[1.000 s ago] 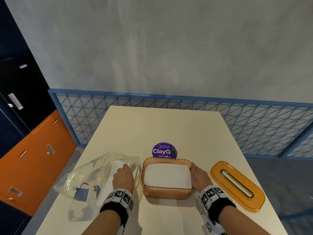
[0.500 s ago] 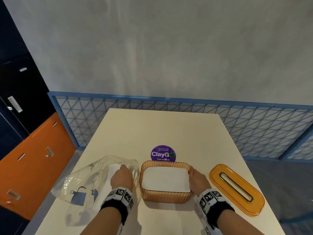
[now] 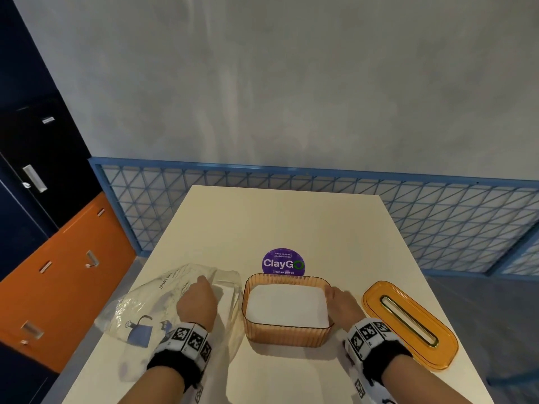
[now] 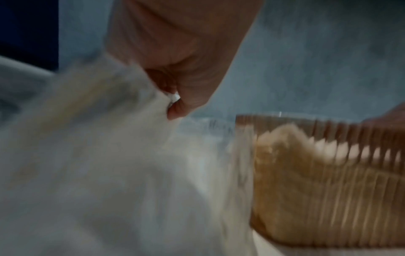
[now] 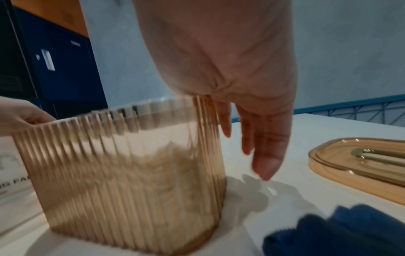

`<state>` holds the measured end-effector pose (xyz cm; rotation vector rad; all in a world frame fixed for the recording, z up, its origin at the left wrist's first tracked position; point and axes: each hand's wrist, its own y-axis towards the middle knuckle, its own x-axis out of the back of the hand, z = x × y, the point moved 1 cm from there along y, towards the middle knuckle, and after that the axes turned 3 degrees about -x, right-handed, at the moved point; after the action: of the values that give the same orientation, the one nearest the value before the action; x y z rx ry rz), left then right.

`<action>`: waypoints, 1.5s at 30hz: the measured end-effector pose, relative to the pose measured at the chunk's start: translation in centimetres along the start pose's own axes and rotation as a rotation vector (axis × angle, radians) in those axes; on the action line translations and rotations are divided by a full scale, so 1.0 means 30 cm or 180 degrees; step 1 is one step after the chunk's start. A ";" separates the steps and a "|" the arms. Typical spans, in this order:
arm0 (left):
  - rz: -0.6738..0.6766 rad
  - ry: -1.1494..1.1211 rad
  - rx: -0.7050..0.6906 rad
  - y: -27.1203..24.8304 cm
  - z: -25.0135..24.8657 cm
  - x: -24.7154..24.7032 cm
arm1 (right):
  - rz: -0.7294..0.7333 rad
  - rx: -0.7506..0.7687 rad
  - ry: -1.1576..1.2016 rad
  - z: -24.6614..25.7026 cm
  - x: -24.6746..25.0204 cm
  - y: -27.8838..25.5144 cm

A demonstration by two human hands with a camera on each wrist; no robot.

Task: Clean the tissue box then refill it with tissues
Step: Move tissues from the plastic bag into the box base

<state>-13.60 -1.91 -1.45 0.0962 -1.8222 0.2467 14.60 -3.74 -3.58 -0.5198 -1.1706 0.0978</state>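
Head view: my left hand [image 3: 197, 301] pinches the crinkly clear tissue bag [image 3: 151, 304]. Just right, the ribbed amber tissue box [image 3: 287, 333] holds white tissues [image 3: 287, 306]; my right hand [image 3: 341, 301] touches it, fingers straight. Behind it, a purple sticker [image 3: 283, 262] says "ClayGo".

Motion blur is smearing the bag [image 4: 92, 173] under the left hand [image 4: 181, 52]; its fingertips are hiding behind the knuckles. A blue cloth [image 5: 342, 232] is running off frame below the right hand [image 5: 230, 69].

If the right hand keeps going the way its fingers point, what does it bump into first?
Probably the table. The right hand points its straight fingers down beside the tissue box, with only bare tabletop just under the fingertips.
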 end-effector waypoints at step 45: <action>0.0616 -0.3444 -0.0605 -0.125 -0.173 -0.051 | -0.0033 0.0780 0.3157 0.080 0.091 -0.122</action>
<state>-7.58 -4.54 -1.20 -0.1089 -2.9287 0.1583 12.84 -5.22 1.04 -0.2743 -0.1849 -0.0305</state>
